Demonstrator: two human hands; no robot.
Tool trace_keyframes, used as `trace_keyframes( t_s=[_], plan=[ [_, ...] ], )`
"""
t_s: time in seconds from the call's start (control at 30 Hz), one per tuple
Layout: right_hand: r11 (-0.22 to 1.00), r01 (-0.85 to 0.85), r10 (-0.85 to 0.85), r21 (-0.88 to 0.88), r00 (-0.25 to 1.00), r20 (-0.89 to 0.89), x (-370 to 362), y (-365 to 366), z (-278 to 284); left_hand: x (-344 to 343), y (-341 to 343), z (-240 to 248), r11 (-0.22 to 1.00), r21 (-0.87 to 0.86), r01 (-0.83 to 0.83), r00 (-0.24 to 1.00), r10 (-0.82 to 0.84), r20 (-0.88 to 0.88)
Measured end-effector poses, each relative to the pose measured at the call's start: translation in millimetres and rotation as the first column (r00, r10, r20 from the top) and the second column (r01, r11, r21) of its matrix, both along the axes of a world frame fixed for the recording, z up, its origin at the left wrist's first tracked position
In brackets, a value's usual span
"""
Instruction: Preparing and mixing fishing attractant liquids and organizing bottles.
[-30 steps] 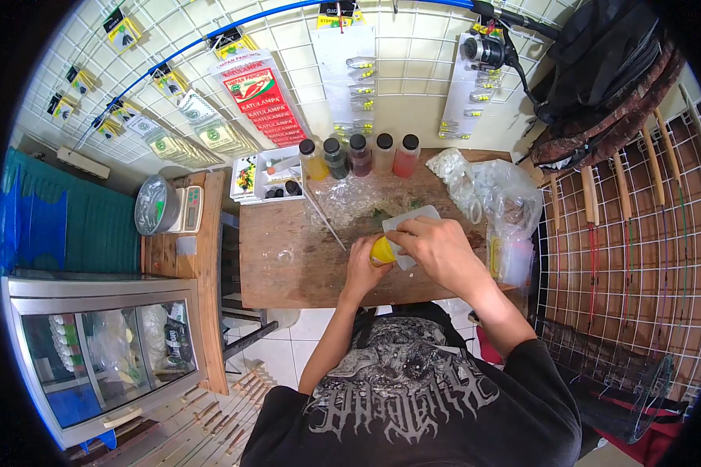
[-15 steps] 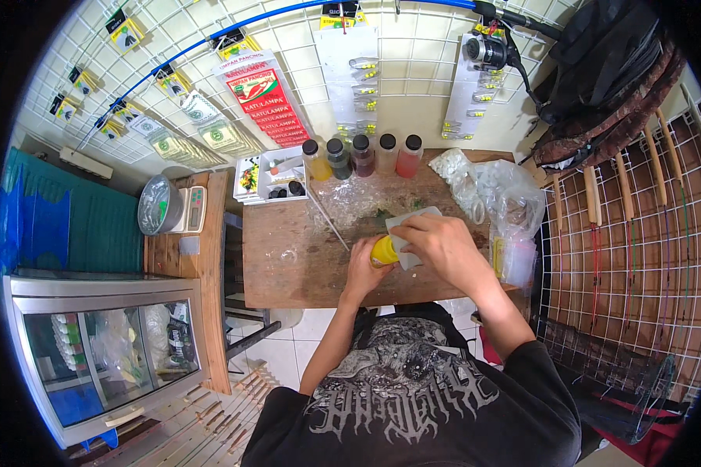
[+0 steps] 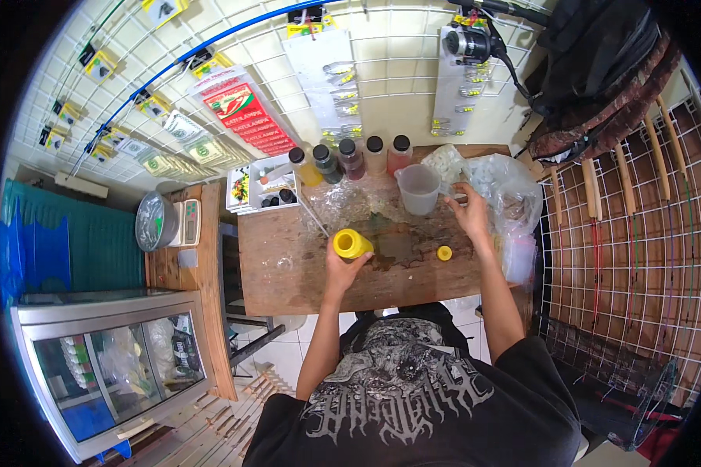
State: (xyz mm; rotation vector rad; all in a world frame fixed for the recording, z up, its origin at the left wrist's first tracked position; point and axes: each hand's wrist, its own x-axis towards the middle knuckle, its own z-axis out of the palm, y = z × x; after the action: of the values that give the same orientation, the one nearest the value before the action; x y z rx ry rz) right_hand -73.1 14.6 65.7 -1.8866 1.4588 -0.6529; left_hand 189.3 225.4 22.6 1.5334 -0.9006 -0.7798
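My left hand [image 3: 343, 266] is wrapped round a yellow plastic bottle [image 3: 356, 247], tilted a little so that its uncapped mouth shows. To the far right of it, a translucent measuring jug [image 3: 419, 191] stands upright on the wooden table [image 3: 304, 284]. Close by the jug's handle is my right hand [image 3: 470, 212], its thumb and fingers apart; whether a fingertip still touches the handle is hard to see. A small yellow cap [image 3: 444, 253] lies on the tabletop between my hands, nearer the right one. What is inside the bottle cannot be made out.
Several dark-capped bottles of coloured liquid [image 3: 350, 162] line the back, beside a white divided box [image 3: 266, 201]. A thin stick [image 3: 313, 212] leans from the box toward the yellow bottle. Plastic bags [image 3: 506, 191] crowd the right side. A scale [image 3: 188, 223] and bowl [image 3: 156, 221] stand at left.
The jug, tipped at the yellow bottle's mouth before, now stands upright farther back. My right hand has moved away with it and loosened. My left hand has shifted left with the bottle; the cap shows.
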Motion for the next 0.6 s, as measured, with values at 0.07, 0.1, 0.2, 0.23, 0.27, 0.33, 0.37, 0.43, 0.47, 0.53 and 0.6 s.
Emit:
trace_keyframes(
  t_s=[0.07,0.1,0.2,0.23,0.27,0.33,0.37,0.43,0.47,0.53,0.6],
  plan=[
    [0.984,0.084,-0.083,-0.158,0.996,0.008,-5,-8,-40,1,1,4,1.000,0.009,0.011,1.000,-0.011,-0.013],
    [0.984,0.094,-0.094,-0.154,0.996,0.009,-4,-8,-47,0,1,6,1.000,0.017,0.010,1.000,-0.009,-0.029],
    [0.984,0.138,-0.128,-0.109,0.987,0.094,1,-10,-72,-3,4,7,0.999,0.030,0.015,1.000,-0.015,-0.015],
    [0.983,0.146,-0.136,-0.107,0.986,0.097,-1,-10,-79,-3,4,5,1.000,0.024,0.011,1.000,-0.011,0.012],
    [0.981,0.144,-0.131,-0.127,0.986,0.100,0,-7,-82,-4,4,6,0.999,0.029,0.016,1.000,-0.016,0.014],
    [0.979,0.148,-0.134,-0.143,0.986,0.104,-4,-5,-86,-5,2,6,0.997,0.053,0.062,0.998,-0.063,0.013],
    [0.982,0.142,-0.128,-0.125,0.986,0.110,-5,-4,-84,-5,2,5,0.996,0.058,0.061,0.998,-0.062,0.015],
    [0.985,0.135,-0.123,-0.102,0.985,0.118,-10,0,-79,-8,0,3,0.996,0.069,0.056,0.997,-0.059,0.046],
    [0.978,0.138,-0.126,-0.158,0.988,0.085,-13,3,-75,-9,-1,3,0.996,0.073,0.053,0.997,-0.056,0.048],
    [0.968,0.137,-0.128,-0.211,0.990,0.053,-16,15,-72,-9,-2,2,0.998,0.056,0.042,0.996,-0.047,0.080],
    [0.969,0.206,-0.213,-0.135,0.976,-0.040,-29,32,-76,-9,-5,4,0.996,0.069,0.049,0.995,-0.055,0.083]
  ],
)
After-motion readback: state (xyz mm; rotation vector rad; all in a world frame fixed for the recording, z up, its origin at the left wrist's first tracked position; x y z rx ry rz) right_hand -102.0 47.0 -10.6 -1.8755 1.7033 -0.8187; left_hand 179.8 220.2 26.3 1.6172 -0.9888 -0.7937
